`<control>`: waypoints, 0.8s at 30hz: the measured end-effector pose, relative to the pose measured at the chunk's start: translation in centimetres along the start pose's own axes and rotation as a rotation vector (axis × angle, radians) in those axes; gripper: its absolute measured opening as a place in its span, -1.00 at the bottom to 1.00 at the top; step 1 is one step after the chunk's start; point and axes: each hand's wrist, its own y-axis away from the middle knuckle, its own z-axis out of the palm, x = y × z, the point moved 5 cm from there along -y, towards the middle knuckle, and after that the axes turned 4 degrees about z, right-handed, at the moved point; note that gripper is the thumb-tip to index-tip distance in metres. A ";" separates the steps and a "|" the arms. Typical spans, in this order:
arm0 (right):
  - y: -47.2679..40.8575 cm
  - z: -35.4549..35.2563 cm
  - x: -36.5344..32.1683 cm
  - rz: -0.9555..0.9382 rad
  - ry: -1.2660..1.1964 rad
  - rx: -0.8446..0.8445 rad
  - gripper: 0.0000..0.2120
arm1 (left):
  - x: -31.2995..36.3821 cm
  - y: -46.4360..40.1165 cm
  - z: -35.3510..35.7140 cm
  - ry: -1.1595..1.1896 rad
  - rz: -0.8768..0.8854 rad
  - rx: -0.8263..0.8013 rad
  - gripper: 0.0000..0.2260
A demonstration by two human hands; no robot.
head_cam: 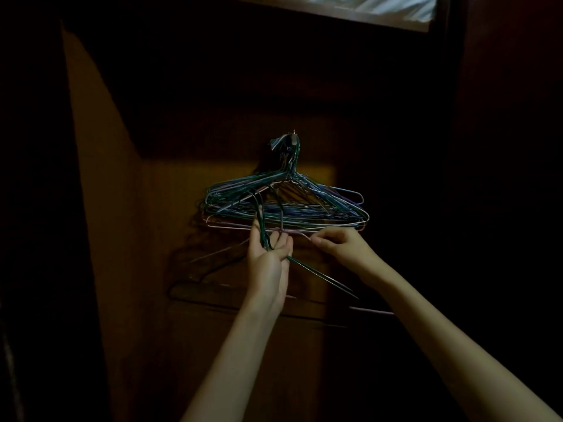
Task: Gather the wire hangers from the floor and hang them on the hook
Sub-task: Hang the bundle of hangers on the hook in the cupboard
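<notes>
A thick bunch of wire hangers (316,202), green, blue and pink, hangs from a small hook (294,136) on a dark wooden door. My left hand (268,254) is raised below the bunch and grips several dark green hangers (316,274), whose wires run down to the right past my palm. My right hand (341,243) pinches the end of a pink hanger (300,234) just under the bunch's bottom bars. The held hangers' hook ends are lost among the hanging wires.
The wooden door (213,330) fills the view, lit in a patch behind the hangers and dark elsewhere. A bright opening (380,7) shows at the top. A darker wall or frame (30,208) stands at the left.
</notes>
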 end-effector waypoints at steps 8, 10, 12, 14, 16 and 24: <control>1.1 0.3 -2.3 -0.101 -0.107 0.005 -0.84 | -0.6 2.7 0.5 -0.061 -0.063 -0.030 -0.27; 1.3 0.9 -2.5 -0.097 -0.136 0.001 -0.86 | -0.6 3.5 0.4 -0.090 -0.074 -0.033 -0.27; 1.4 1.3 -2.4 -0.088 -0.161 -0.001 -0.88 | -0.5 4.0 0.2 -0.101 -0.077 -0.034 -0.27; 1.4 1.5 -2.2 -0.079 -0.173 -0.014 -0.89 | -0.4 4.4 0.1 -0.111 -0.074 -0.038 -0.27; 1.5 1.8 -2.1 -0.069 -0.161 -0.037 -0.87 | -0.3 4.8 0.0 -0.124 -0.075 -0.045 -0.27; 2.0 1.8 -2.0 -0.058 -0.140 0.006 -0.88 | 0.5 6.3 -0.3 -0.128 -0.085 -0.056 -0.28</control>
